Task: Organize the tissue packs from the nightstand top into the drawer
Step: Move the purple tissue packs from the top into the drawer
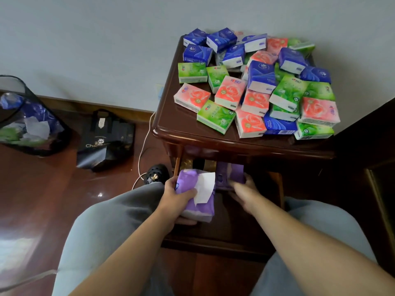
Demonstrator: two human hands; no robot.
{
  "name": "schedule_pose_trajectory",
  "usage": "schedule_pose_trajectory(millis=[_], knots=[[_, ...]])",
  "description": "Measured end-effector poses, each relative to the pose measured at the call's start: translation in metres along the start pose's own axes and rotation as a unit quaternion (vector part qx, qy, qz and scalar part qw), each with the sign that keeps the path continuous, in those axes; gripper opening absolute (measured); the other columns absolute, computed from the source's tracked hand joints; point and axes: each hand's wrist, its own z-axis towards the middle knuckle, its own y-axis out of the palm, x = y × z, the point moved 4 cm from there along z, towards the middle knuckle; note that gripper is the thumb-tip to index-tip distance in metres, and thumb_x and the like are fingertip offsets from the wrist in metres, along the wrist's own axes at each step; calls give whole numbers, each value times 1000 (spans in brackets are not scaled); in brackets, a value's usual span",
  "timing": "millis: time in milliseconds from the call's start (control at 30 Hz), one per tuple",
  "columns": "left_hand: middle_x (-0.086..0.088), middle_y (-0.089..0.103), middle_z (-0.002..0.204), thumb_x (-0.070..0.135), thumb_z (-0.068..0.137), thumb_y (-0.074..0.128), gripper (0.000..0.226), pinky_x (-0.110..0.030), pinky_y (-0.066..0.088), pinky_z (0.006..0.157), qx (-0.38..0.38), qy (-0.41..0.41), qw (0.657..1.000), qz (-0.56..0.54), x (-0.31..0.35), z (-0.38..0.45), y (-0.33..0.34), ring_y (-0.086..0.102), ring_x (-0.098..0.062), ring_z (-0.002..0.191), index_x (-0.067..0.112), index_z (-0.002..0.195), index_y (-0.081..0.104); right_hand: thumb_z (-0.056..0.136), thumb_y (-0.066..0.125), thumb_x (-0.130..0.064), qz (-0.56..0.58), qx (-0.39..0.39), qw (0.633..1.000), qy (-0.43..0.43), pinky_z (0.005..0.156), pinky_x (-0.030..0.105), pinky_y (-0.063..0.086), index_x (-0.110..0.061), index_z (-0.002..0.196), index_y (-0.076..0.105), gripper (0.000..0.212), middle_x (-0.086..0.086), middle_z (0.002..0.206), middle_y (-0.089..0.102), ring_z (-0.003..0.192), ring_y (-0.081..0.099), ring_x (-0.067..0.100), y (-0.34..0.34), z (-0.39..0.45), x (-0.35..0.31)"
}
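Several tissue packs (254, 82) in blue, green and pink wrappers lie heaped on the dark wooden nightstand top (181, 127). Below it the drawer (213, 238) is pulled out toward me. My left hand (178, 194) grips a purple tissue pack (197, 198) with a white sheet sticking out, held over the drawer's left side. My right hand (243, 189) holds another purple tissue pack (229, 175) deeper in the drawer, under the nightstand's front edge. The drawer's inside is dark and mostly hidden by my arms.
A black mesh bin (27, 122) with wrappers stands on the wooden floor at left. A black shopping bag (104, 139) lies beside it. A white cable (142, 152) runs down by the nightstand. My knees flank the drawer. Dark furniture (376, 167) stands at right.
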Motion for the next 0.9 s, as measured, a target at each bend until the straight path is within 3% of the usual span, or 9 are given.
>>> schedule_pose_trajectory(millis=[100,300,433,500,600,700,767,833,900], knots=[[0,63,127,26,92,77,63,-54,62,60,-5,7,1000,1,2,-2,2,76,-36,91,48,137,40,90,70,-9,-84,72,994,-13,106,50,53,-30,149,53,64,14,142,59,120,63,33,-9,6,1],[-1,59,130,25,95,74,61,-47,63,60,-18,8,1000,8,3,-5,4,74,-38,97,47,137,37,82,60,9,-3,91,996,-7,103,52,55,-18,148,54,71,18,128,69,113,67,37,-5,10,-2],[0,57,131,22,95,74,63,-44,63,61,-20,19,1000,7,4,-5,6,72,-36,102,46,140,37,83,57,16,90,67,994,11,100,52,56,-14,148,51,72,9,114,68,95,66,27,-4,2,-7],[1,56,129,21,95,73,63,-43,63,61,-23,26,999,7,6,-7,9,72,-34,101,45,141,36,90,61,5,71,49,996,3,95,48,57,-19,150,47,66,6,110,66,94,66,24,-7,-10,-12],[1,56,129,20,96,72,63,-40,63,59,-30,48,998,13,8,-12,18,72,-33,101,43,141,35,99,65,-29,7,37,999,3,94,45,54,-19,142,53,46,10,128,67,111,66,30,-15,-36,-16],[-2,59,129,24,99,69,58,-43,64,61,-48,83,995,29,7,-17,33,72,-32,103,40,142,34,96,62,-60,-16,-71,996,49,97,49,57,-24,129,65,49,6,125,72,111,69,30,-15,-70,-15],[-3,61,130,28,102,65,58,-38,64,65,-75,102,991,37,5,-20,46,72,-28,104,36,147,30,86,66,-72,-42,-163,983,74,89,50,62,-29,124,70,57,3,120,76,108,74,29,-16,-93,-11],[-4,63,131,28,104,61,58,-26,60,70,-106,121,986,43,1,-21,57,73,-18,102,29,151,28,77,79,-69,-51,-216,972,82,78,51,64,-31,121,73,58,2,115,79,105,76,26,-23,-111,-2],[-1,65,129,31,105,58,54,-20,57,73,-136,128,981,57,0,-22,67,74,-8,98,27,151,31,78,88,-50,-51,-223,970,77,74,54,64,-26,123,72,53,3,115,79,104,77,26,-33,-117,7]])
